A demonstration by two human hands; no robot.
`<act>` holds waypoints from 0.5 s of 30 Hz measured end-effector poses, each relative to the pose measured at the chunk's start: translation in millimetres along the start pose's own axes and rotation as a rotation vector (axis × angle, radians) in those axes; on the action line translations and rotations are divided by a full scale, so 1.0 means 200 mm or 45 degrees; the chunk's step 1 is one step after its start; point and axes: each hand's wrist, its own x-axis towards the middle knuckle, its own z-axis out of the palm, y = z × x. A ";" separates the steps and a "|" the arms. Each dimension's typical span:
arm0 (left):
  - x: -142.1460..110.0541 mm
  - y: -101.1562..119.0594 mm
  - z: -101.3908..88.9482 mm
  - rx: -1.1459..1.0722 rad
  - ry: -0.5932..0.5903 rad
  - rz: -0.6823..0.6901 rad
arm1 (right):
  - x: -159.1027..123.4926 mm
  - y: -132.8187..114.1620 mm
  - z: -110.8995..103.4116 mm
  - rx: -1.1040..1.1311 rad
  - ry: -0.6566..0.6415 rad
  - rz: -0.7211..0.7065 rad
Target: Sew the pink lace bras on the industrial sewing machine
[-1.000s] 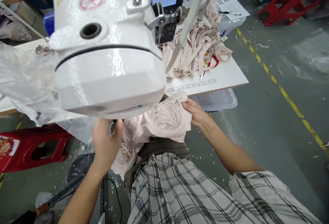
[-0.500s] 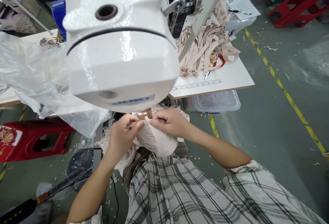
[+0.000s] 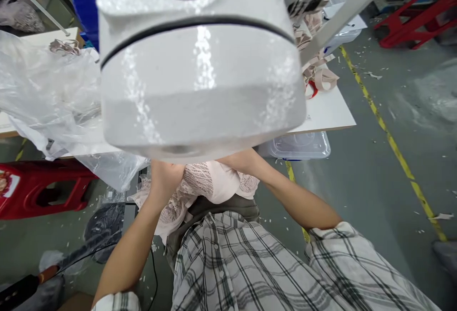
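Note:
A pale pink lace bra (image 3: 223,185) hangs in folds between my two hands, over my lap. At its left side, my left hand (image 3: 167,174) is closed on the lace edge, the fingertips covered by the white sewing machine head (image 3: 203,96). My right hand (image 3: 242,159) grips the smooth upper edge from the right, its fingers also behind the machine head. More pink lace (image 3: 173,213) lies bunched on my lap below my left hand. The needle area is out of sight beneath the machine head.
Clear plastic sheeting (image 3: 46,87) covers the left tabletop. Pale fabric strips (image 3: 326,78) and a red scissor handle (image 3: 312,90) lie on the right tabletop (image 3: 332,111). A lidded plastic box (image 3: 302,145) is beneath it. A red stool (image 3: 43,187) stands at left.
My view has shifted closer over the machine head, which now covers my fingers and more of the right table. Both hands and the bra have gone forward, partly under the head.

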 end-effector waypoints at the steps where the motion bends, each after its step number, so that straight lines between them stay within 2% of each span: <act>1: 0.00 0.00 0.00 0.023 0.016 0.009 | 0.00 0.00 0.00 -0.004 -0.005 0.004; 5: 0.01 0.00 -0.01 0.087 0.033 0.041 | -0.01 0.00 0.00 -0.008 -0.006 0.043; 9: -0.02 -0.10 -0.01 0.095 0.006 -0.002 | -0.04 0.05 -0.02 0.068 -0.021 0.051; 13: -0.19 -0.27 0.08 -0.131 0.207 -0.091 | -0.10 0.17 -0.03 0.160 -0.001 0.045; 15: -0.33 -0.35 0.16 -0.186 0.186 -0.080 | -0.13 0.22 -0.03 0.175 0.028 0.068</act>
